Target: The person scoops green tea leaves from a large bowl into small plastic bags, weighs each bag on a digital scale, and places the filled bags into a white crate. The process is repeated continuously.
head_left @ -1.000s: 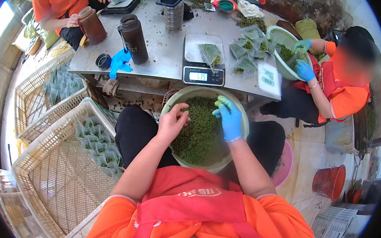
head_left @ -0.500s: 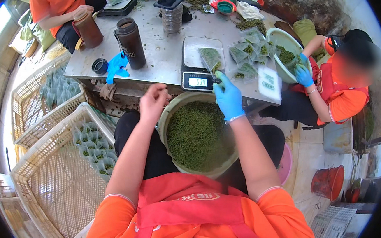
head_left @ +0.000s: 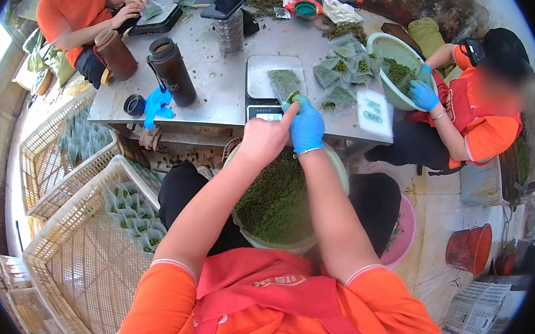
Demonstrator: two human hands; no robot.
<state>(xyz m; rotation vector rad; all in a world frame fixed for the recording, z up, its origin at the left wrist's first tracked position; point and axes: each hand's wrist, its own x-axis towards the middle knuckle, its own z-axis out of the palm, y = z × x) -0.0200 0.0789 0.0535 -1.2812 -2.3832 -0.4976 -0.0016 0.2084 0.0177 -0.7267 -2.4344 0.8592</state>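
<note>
A clear plastic bag of green granules [head_left: 284, 84] lies on the pan of a digital scale [head_left: 255, 82] at the table's near edge. My gloved right hand [head_left: 307, 125] grips the bag's near end, thumb by its mouth. Beside it, my bare left hand [head_left: 266, 135] reaches across the scale's display, index fingertip at the bag's mouth. The other left fingers are curled; anything pinched in them is hidden. Below both hands, between my knees, a pale tub [head_left: 342, 172] holds a heap of small green granules [head_left: 273, 198].
Filled bags [head_left: 345, 68] lie right of the scale. A dark bottle [head_left: 171, 72] and blue glove [head_left: 157, 106] are left on the metal table [head_left: 217, 101]. Plastic crates [head_left: 86, 272] stand at left. A co-worker [head_left: 466, 111] handles a green tub [head_left: 380, 61] at right; another sits far left.
My left hand has moved right and forward, from above the tub's left rim to the bag's mouth. My right hand stays at the bag. The view has shifted slightly.
</note>
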